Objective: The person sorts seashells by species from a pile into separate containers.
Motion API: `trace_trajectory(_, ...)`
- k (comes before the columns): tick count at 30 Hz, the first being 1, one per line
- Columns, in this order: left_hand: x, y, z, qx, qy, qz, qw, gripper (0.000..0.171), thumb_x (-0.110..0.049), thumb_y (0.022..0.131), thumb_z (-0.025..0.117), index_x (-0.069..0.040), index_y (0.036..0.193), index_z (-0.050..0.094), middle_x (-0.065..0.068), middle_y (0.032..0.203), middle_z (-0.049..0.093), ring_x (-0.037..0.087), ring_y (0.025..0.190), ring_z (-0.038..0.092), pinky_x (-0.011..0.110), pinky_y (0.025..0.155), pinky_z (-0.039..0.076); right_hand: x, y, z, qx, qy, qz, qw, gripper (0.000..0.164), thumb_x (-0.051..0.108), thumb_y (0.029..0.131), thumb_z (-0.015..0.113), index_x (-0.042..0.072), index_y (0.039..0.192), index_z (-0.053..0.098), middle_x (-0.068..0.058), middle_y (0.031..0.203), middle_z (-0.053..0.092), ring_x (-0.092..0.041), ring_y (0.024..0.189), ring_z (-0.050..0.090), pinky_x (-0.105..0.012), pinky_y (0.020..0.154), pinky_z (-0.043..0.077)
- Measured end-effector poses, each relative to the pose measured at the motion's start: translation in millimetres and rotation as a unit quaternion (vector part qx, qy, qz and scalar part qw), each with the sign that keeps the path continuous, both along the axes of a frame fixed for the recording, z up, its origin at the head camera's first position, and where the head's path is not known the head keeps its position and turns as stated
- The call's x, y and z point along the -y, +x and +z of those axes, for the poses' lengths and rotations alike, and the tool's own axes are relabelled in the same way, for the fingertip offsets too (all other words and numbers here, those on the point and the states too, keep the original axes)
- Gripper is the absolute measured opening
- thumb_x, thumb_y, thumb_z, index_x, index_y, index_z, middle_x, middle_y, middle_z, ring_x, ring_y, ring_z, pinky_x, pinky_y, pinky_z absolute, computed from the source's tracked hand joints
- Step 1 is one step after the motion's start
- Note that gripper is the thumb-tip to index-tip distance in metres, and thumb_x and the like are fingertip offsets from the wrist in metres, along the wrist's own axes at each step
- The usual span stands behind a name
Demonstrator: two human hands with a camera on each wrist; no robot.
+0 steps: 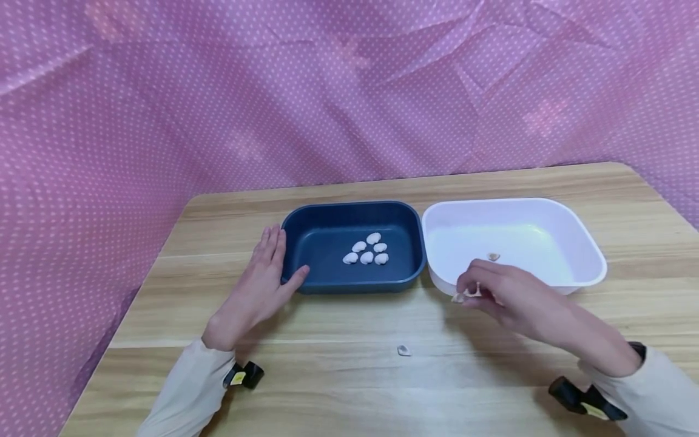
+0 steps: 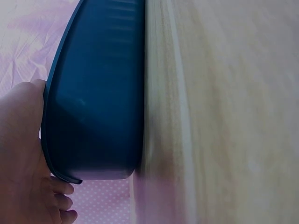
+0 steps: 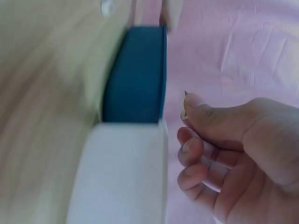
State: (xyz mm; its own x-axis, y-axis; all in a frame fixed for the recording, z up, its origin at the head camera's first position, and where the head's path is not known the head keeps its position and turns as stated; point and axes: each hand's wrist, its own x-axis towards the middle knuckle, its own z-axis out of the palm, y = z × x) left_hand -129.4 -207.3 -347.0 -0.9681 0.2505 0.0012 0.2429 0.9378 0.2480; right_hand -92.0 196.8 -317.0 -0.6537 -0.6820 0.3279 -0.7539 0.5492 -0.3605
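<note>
My left hand (image 1: 261,276) rests against the left end of a dark blue basin (image 1: 355,287), its fingers straight along the outside and the thumb over the front rim. In that basin lie several small white shells (image 1: 366,257). Between thumb and forefinger, my right hand (image 1: 513,300) pinches a small flat shell (image 3: 184,105), above the front left rim of a white basin (image 1: 592,270). A brownish shell (image 1: 494,257) lies inside the white basin. Another small flat shell (image 1: 404,350) is on the table, in front of the basins.
Both basins stand side by side on a wooden table (image 1: 327,388). Behind the table hangs a pink dotted cloth (image 1: 327,109), which also covers the left side. A black band with a small device (image 1: 584,397) is on each wrist.
</note>
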Motion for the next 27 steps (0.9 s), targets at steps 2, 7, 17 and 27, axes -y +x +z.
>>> trace_trajectory(2, 0, 0.1, 0.8, -0.001, -0.004, -0.002, 1.0000, 0.092, -0.064, 0.096, 0.033, 0.000, 0.153, 0.001, 0.017, 0.161, -0.005, 0.028, 0.147, -0.010, 0.049, 0.118, 0.006, -11, -3.8, 1.4, -0.028, -0.011, -0.005, 1.000, 0.029, -0.002, 0.074, 0.078, 0.017, 0.091, 0.063, 0.018, 0.083, 0.054, 0.004, 0.071, 0.051, -0.016, 0.059, 0.047)
trace_trajectory(7, 0, -0.2, 3.5, -0.011, -0.020, -0.015, 0.9996, 0.093, -0.066, 0.096, 0.028, 0.003, 0.152, 0.002, 0.018, 0.160, -0.006, 0.030, 0.147, -0.010, 0.047, 0.118, 0.003, -34, -16.3, 0.6, -0.069, -0.029, -0.018, 0.997, 0.035, -0.004, 0.069, 0.079, 0.016, 0.092, 0.063, 0.018, 0.081, 0.055, 0.003, 0.070, 0.051, -0.012, 0.058, 0.043)
trace_trajectory(17, -6, -3.5, 9.1, -0.009, -0.033, -0.013, 0.9993, 0.097, -0.073, 0.092, 0.024, 0.000, 0.153, 0.002, 0.017, 0.161, -0.004, 0.029, 0.147, -0.008, 0.047, 0.118, 0.005, -68, -45.5, -5.1, -0.079, -0.003, -0.095, 0.992, 0.033, -0.006, 0.067, 0.082, 0.012, 0.087, 0.064, 0.013, 0.075, 0.055, 0.000, 0.067, 0.050, -0.016, 0.052, 0.040)
trace_trajectory(27, -25, -12.6, 7.6, 0.008, -0.020, -0.025, 0.9995, 0.102, -0.077, 0.089, 0.026, -0.001, 0.154, 0.002, 0.013, 0.161, -0.007, 0.027, 0.147, -0.011, 0.045, 0.119, 0.003, -94, -68.1, -29.0, -0.041, 0.031, -0.127, 0.991, 0.027, -0.009, 0.066, 0.082, 0.009, 0.079, 0.067, 0.010, 0.070, 0.058, -0.001, 0.064, 0.049, -0.022, 0.054, 0.043)
